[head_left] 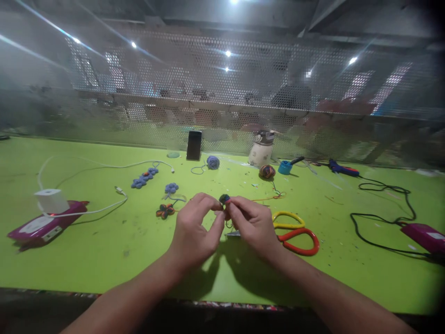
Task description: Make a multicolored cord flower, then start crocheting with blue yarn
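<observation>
- Small dark crochet piece [224,198]: raised just beyond the scissors' [315,241] blade tip.
- Right hand [254,223], partly hiding the scissors: fingertips pinched on the piece.
- Left hand [197,226], left of the scissors: thumb and forefinger curled beside the piece; cannot tell whether they grip it.
- Variegated yarn ball [267,172]: beyond the scissors.

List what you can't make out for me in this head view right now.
All in the head view:
- Small dark yarn piece: too small, and partly covered by fingertips; its stitches are unreadable.
- Left grip: whether it pinches that piece is unclear; the fingers overlap there.
- Scissors: most of the blades are hidden behind the right grip.
- Right-hand purple power strip: cut off by the right edge.
- Things behind the perforated screen: blurred by its mesh.
</observation>
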`<move>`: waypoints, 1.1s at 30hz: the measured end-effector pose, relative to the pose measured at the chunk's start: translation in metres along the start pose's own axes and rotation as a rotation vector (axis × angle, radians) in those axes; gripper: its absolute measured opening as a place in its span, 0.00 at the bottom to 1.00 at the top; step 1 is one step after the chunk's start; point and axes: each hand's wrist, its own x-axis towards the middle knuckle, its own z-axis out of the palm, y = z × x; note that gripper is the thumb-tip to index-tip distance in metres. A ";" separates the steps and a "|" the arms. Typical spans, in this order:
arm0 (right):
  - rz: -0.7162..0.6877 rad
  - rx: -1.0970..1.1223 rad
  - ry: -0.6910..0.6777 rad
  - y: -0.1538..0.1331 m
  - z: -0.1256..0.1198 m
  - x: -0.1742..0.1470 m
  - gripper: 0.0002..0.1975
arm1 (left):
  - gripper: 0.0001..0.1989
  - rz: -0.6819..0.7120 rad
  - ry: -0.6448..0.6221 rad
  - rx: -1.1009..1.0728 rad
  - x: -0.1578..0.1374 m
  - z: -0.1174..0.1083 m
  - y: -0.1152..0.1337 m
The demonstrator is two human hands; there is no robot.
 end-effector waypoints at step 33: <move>-0.275 -0.334 -0.268 -0.007 -0.032 0.021 0.06 | 0.05 -0.431 -0.274 -0.467 0.013 -0.009 -0.005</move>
